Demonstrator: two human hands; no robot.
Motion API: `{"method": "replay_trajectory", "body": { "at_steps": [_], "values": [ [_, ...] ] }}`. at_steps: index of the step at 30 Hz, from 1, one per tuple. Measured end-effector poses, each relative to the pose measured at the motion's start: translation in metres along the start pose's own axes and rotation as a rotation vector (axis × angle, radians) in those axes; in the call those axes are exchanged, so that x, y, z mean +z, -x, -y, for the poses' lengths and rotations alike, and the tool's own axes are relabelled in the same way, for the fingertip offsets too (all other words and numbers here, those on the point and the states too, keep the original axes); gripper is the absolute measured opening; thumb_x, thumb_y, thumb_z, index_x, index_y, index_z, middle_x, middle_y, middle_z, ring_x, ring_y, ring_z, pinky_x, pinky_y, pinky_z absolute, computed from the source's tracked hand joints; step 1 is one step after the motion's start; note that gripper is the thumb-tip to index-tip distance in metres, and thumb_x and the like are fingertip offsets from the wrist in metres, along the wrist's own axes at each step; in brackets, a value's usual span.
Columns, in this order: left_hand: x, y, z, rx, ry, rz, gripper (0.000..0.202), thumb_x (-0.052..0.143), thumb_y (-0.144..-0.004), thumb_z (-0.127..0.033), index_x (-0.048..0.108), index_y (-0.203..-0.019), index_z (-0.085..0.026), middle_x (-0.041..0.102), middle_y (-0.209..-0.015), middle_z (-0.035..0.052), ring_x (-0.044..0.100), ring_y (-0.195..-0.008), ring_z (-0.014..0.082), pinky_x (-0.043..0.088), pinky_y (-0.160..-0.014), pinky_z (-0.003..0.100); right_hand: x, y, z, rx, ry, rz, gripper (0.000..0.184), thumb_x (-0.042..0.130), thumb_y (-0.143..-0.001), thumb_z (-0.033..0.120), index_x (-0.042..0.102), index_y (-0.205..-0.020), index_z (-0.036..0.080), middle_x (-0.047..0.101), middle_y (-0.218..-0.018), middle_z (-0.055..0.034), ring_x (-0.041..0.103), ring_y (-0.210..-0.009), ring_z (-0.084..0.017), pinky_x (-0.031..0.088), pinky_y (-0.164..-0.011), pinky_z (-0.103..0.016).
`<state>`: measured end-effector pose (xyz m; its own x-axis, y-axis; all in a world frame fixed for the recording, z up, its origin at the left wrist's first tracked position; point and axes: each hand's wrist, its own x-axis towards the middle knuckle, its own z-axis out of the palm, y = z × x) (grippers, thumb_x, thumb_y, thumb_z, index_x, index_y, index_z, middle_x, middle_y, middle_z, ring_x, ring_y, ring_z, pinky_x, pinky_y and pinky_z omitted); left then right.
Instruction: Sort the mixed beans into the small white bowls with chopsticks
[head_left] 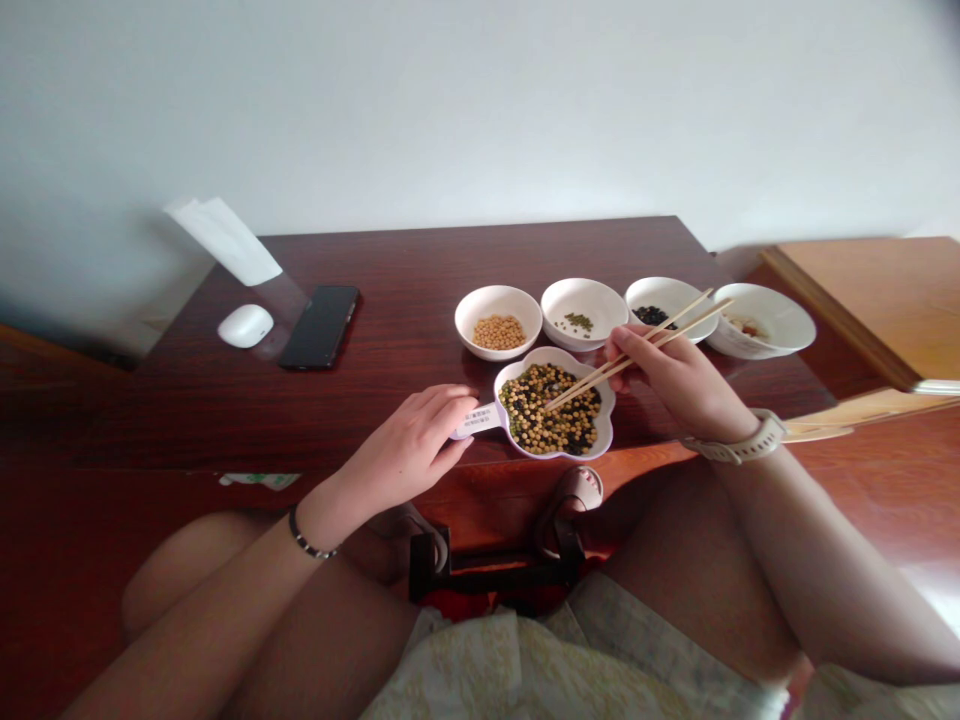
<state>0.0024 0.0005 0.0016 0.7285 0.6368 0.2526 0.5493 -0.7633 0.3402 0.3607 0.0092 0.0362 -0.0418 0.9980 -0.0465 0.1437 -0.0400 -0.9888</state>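
My right hand (675, 378) holds a pair of wooden chopsticks (637, 347), their tips resting in a white flower-shaped dish (609, 420) heaped with mixed soybeans, green mung beans and black beans. My left hand (416, 442) curves over the dish's labelled handle (480, 419) at the near left. Behind the dish stand several white bowls: soybeans in one (498, 296), mung beans in another (581, 290), and black beans in a third (660, 290). A larger bowl (787, 322) at the right holds a little pale matter I cannot identify.
The bowls and dish sit on a dark reddish-brown wooden table (405, 260). A black smartphone (321, 327) and white computer mouse (245, 325) lie at the left, below a white paper packet (223, 240). A light wooden surface (862, 300) lies to the right.
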Motion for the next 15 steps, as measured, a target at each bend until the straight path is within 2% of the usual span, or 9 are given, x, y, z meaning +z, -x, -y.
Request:
{"method": "replay_trajectory", "body": {
  "at_steps": [15],
  "values": [
    [0.0011,0.0004,0.0007,0.004,-0.002,0.0,0.037,0.059,-0.111,-0.018,0.053,-0.148,-0.022,0.064,-0.15,0.0156,0.062,-0.144,0.0325,0.053,-0.126,0.056,0.0005,-0.0005,0.0007,-0.002,0.001,0.003,0.045,0.072,-0.105,0.058,0.068,-0.08,0.02,0.061,-0.073,-0.0018,0.057,-0.063,-0.014,0.047,-0.059,-0.025]
  ]
}}
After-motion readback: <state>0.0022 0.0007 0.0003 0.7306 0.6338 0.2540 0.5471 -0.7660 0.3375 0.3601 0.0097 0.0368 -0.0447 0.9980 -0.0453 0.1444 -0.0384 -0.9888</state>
